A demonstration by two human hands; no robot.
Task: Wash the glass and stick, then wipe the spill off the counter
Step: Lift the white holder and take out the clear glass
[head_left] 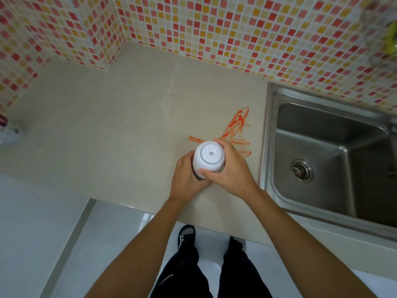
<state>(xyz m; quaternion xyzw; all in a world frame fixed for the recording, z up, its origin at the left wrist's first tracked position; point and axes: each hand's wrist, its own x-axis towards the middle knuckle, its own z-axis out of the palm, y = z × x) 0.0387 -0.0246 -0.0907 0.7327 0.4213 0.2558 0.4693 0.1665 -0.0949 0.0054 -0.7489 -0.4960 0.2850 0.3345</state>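
No brand, label or legible writing on any item; we record only a small raised dot inside concentric rings on the round end of the white vessel (209, 160) facing the camera. White vessel: smooth, opaque, rounded cylinder, apparently the task's glass, held above the counter (107, 130) near its front edge, just left of the sink (322, 151). Our left hand (187, 179) cups it from the left and below, fingers wrapped round the far side and mostly hidden; our right hand (232, 171) clasps it from the right, fingers curled over the rim of the upper end, thumb pressed across the near side. Spill (237, 130): orange-red streaks, thin and smeared, fanning across the counter just beyond the hands and beside the sink's left rim. Stick (196, 139): a short orange bar lying flat at the left of the smear, partly hidden behind the vessel; we cannot tell its material. Counter: beige, matt, stone-like, with a faint pale scuff towards the wall. Sink: stainless steel, rectangular basin, brushed and dulled, round metal drain at its floor. Wall (214, 29): small square mosaic tiles in red, pink, yellow and cream, white grout. Floor: pale and glossy; black trousers and dark shoes with white marks below.
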